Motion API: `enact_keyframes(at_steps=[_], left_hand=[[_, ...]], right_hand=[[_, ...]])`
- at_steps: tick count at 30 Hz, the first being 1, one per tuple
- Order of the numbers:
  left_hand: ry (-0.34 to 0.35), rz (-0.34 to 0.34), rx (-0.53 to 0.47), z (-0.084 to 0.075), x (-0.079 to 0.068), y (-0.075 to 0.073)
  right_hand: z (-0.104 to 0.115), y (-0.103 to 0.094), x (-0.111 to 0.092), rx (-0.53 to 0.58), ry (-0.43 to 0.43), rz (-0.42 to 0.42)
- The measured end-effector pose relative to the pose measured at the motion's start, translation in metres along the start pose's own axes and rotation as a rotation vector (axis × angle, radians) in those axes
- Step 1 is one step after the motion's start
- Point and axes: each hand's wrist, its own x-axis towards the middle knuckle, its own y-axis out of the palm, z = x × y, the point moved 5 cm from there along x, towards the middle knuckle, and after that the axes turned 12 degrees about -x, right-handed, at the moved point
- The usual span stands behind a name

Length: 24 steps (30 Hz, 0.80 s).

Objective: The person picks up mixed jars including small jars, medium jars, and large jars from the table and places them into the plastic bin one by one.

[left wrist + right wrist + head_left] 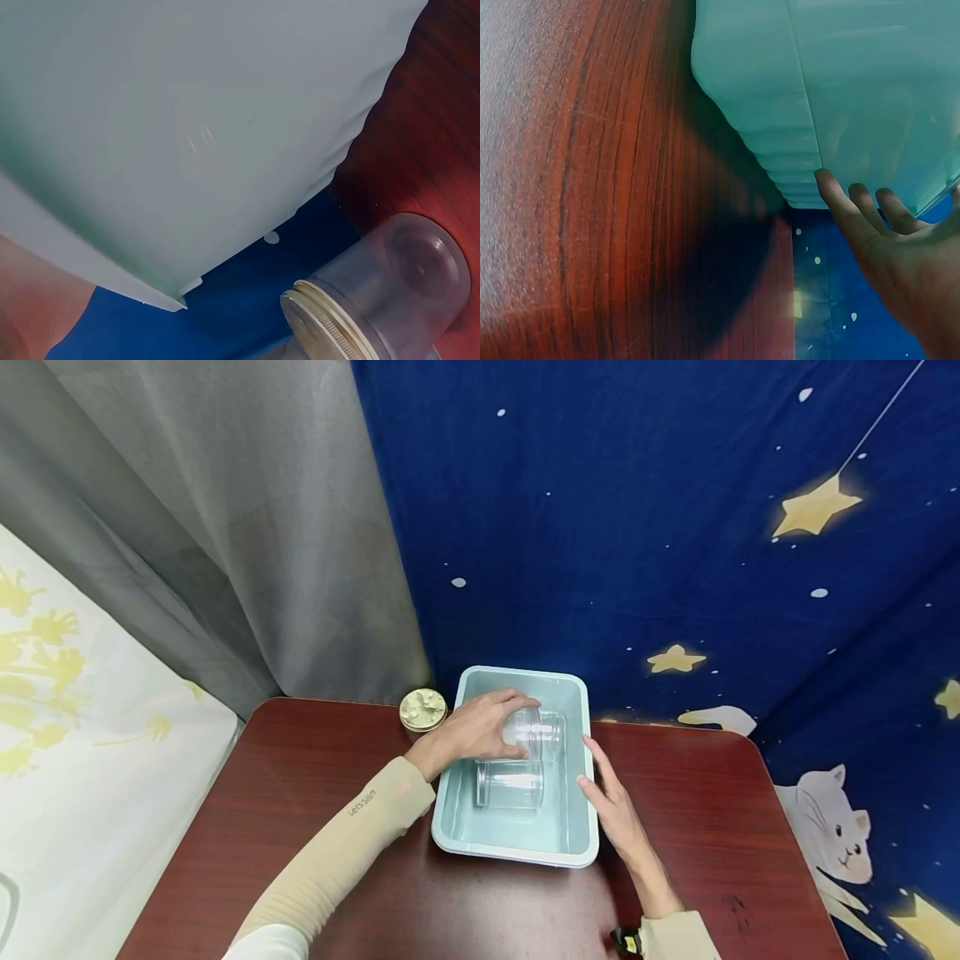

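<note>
A light blue plastic bin (457, 831) stands on the table with clear jars in it. My left hand (487, 725) reaches over the bin's left rim and grips a clear jar (527, 732) between thumb and fingers. Beside it in the bin is another clear jar (553, 735), partly covered by the held one. A third clear jar (512, 785) lies on its side nearer me. At the right side, my right hand (618, 814) touches the bin's rim and outer wall with fairly straight fingers (844, 202). In the left wrist view, the bin's wall hides the left fingers.
A clear jar with a gold lid (423, 708) stands just left of the bin; its screw lid (322, 322) shows in the left wrist view. The dark red wooden table (300, 777) ends at a blue starry curtain (540, 527) and a grey curtain (300, 527).
</note>
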Motion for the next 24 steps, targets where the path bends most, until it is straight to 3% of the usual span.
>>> enact_keyframes(at_steps=[24], left_hand=[[-0.004, 0.041, 0.001, -0.002, -0.0015, 0.0086]], right_hand=[[-0.0008, -0.0003, 0.0026, 0.017, 0.012, 0.028]])
